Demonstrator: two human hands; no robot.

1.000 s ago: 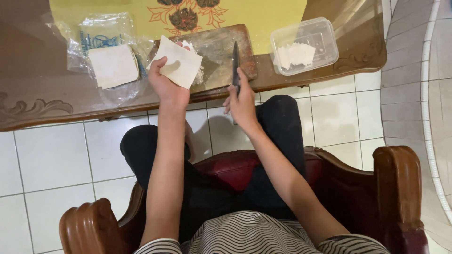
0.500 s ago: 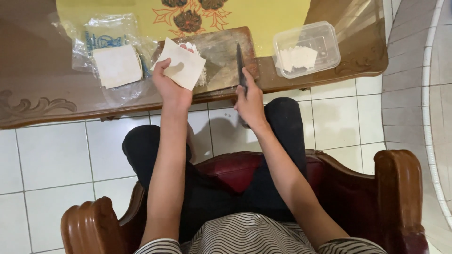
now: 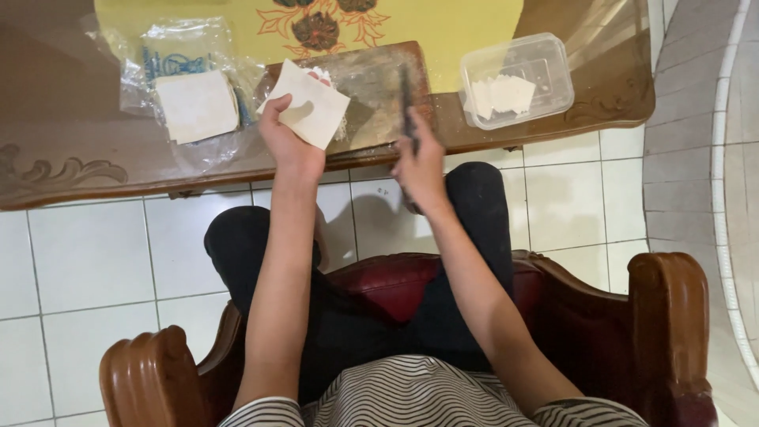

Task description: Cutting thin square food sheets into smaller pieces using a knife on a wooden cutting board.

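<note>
Low wooden counter w/ carved edge and a glossy top that throws reflections; yellow cloth w/ a dark floral print lies on it. Floor below is white square tile w/ grey grout; a lighter curved tiled edge runs down the far right. Person sits in a carved wooden armchair w/ red leather-like seat, dark trousers, striped top. Worn wooden cutting board sits at the counter's near edge, surface scuffed and pale-dusted. Left hand has its grip closed on a thin, flat, off-white square wrapper sheet, held above the board's left end. Right hand has its grip wrapped round a dark knife, blade over the board. Left of the board: crinkled clear plastic bag w/ a stack of square wrappers. Right: clear rectangular plastic tub w/ cut white pieces inside.
</note>
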